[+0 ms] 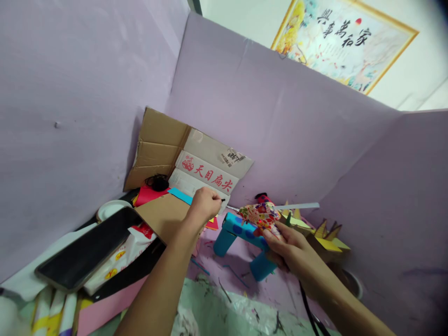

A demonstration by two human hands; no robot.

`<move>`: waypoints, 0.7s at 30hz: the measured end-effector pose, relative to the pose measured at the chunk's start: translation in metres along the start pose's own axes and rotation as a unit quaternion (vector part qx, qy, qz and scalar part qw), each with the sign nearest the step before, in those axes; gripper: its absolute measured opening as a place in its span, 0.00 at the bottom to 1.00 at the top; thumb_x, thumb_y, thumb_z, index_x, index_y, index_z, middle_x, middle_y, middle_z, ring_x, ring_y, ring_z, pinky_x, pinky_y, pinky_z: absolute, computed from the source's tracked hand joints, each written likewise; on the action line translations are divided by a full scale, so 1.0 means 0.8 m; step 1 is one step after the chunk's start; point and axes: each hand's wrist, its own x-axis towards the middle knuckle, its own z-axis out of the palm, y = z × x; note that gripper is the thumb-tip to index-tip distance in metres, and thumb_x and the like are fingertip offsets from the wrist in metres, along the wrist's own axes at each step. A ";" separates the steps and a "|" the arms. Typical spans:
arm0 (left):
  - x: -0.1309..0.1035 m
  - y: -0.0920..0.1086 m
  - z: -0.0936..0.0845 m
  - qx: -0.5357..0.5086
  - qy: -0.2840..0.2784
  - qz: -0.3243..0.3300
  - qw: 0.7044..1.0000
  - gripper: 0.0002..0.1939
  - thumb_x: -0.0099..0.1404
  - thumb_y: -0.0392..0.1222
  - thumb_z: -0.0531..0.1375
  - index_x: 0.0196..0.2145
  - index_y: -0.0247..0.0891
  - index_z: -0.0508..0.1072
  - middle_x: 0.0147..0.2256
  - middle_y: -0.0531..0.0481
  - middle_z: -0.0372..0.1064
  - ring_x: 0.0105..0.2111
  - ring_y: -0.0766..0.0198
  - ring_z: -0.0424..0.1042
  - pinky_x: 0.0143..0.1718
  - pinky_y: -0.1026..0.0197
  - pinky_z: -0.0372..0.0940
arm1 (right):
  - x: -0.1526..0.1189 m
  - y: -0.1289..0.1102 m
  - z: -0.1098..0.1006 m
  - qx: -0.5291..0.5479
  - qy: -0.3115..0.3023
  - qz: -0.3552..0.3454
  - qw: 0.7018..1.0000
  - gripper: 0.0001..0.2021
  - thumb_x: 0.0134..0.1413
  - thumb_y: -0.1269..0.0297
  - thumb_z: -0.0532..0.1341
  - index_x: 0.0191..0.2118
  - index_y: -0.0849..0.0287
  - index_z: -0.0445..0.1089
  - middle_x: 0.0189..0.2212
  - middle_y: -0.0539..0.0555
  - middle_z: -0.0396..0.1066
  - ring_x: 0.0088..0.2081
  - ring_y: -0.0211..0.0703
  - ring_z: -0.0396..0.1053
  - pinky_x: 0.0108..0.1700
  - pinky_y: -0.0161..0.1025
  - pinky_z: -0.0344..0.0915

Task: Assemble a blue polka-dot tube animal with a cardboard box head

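Note:
My right hand [285, 245] grips a flower-patterned glue gun [257, 213], its nozzle to the left. A pale glue stick [301, 206] juts out of its back and a black cord [306, 303] hangs below. Beneath the gun stands a blue paper-covered shape [241, 228] with tube legs and darker blue spots. My left hand [206, 204] is closed in a pinch left of the nozzle, apart from the gun. A small dark tip shows at its fingers; what it belongs to I cannot make out.
Cardboard with red lettering [210, 172] leans on the purple back panel [266, 121]. At left lie a black phone-like slab [87, 247], a white packet [119, 261], brown card [163, 214] and a tape roll [114, 210]. Boxes with yellow paper [329, 245] stand right.

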 end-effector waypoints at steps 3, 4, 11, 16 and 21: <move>-0.003 0.007 -0.004 0.025 -0.002 0.010 1.000 0.08 0.48 0.31 0.56 0.18 0.33 0.74 0.14 0.53 0.62 0.18 0.67 0.64 0.22 0.65 0.53 | 0.004 -0.005 0.000 -0.034 -0.006 -0.016 0.999 0.17 0.46 0.51 0.60 0.35 0.60 0.66 0.14 0.43 0.52 0.15 0.31 0.47 0.17 0.32 0.43; -0.003 0.008 -0.005 0.032 -0.002 0.014 0.999 0.08 0.49 0.31 0.56 0.18 0.33 0.74 0.14 0.52 0.62 0.18 0.67 0.63 0.22 0.65 0.53 | 0.005 -0.006 0.000 -0.044 -0.008 -0.023 0.999 0.16 0.46 0.52 0.60 0.35 0.60 0.66 0.15 0.44 0.54 0.15 0.32 0.49 0.17 0.32 0.44; -0.005 0.011 -0.011 0.074 -0.010 0.037 0.997 0.09 0.50 0.32 0.56 0.20 0.33 0.77 0.16 0.49 0.67 0.22 0.64 0.65 0.22 0.64 0.52 | 0.023 -0.003 0.000 -0.101 -0.022 -0.075 0.992 0.15 0.48 0.57 0.59 0.40 0.60 0.67 0.25 0.50 0.68 0.24 0.39 0.63 0.24 0.34 0.57; -0.005 0.009 -0.009 0.086 -0.024 0.026 0.996 0.08 0.51 0.34 0.58 0.23 0.34 0.79 0.21 0.46 0.73 0.24 0.63 0.69 0.26 0.65 0.58 | 0.036 0.002 -0.005 -0.170 -0.031 -0.084 0.981 0.12 0.48 0.58 0.58 0.37 0.60 0.69 0.25 0.50 0.69 0.26 0.42 0.65 0.27 0.35 0.58; -0.006 0.009 -0.010 0.096 -0.030 0.022 0.995 0.09 0.51 0.33 0.58 0.24 0.34 0.79 0.22 0.45 0.74 0.25 0.62 0.70 0.27 0.65 0.60 | 0.039 0.003 -0.012 -0.243 -0.011 -0.103 0.965 0.12 0.48 0.59 0.57 0.38 0.58 0.71 0.24 0.50 0.70 0.27 0.44 0.66 0.27 0.36 0.59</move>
